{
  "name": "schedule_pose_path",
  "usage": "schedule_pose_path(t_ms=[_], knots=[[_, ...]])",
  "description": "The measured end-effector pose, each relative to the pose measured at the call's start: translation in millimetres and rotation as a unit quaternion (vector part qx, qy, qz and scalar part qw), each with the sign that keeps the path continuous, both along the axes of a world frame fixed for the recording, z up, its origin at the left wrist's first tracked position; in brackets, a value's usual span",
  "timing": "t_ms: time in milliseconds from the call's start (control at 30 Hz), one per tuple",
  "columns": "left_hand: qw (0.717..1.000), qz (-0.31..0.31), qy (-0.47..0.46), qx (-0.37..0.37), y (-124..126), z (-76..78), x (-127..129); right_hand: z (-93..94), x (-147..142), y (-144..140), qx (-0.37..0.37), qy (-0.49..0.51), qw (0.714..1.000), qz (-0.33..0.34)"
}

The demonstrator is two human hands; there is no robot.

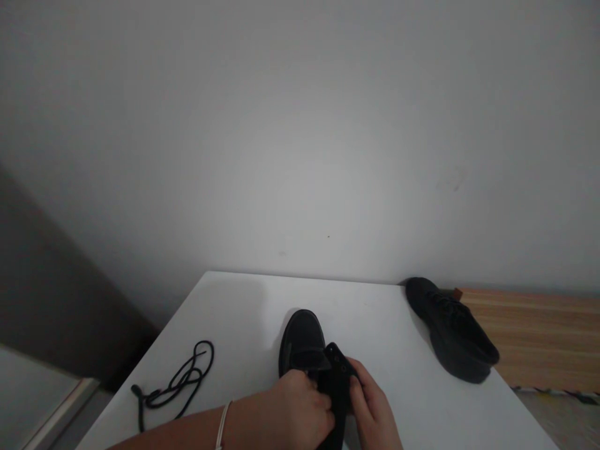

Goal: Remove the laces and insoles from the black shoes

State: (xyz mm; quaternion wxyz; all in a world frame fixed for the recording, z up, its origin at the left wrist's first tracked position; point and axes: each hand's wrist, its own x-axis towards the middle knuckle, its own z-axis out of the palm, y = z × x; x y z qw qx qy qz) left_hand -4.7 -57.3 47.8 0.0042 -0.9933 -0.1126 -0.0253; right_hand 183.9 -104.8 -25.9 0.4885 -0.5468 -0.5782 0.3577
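Note:
A black shoe (pixel 304 334) stands on the white table (pixel 244 306), its toe toward the wall. The eyelet flap on its right side is folded outward and shows several holes. My right hand (pixel 372 406) pinches this flap from the right, thumb and fingers closed on it. Over the shoe's opening lies my left hand (pixel 300 409), fingers curled at the tongue area; what they grip inside is hidden. A loose black shoelace (pixel 180 381) lies in loops on the table to the left of my left hand.
A second black shoe (pixel 450 331), with its lace in, rests at the table's right edge. Behind the table rises a plain wall (pixel 309 156). Beyond the right edge is a wood-grain surface (pixel 548 337).

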Motion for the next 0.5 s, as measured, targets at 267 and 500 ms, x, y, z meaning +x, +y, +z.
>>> schedule_pose_path(t_ms=[267, 500], knots=[[0.998, 0.016, 0.004, -0.066, 8.7, 23.8, -15.8, 4.2, -2.9, -1.3, 0.011, 0.0, 1.0, -0.014], [0.971, 0.145, -0.076, -0.175, 2.4, 55.2, -28.4, -2.9, -19.7, -3.1, 0.033, 0.014, 0.998, -0.056]])
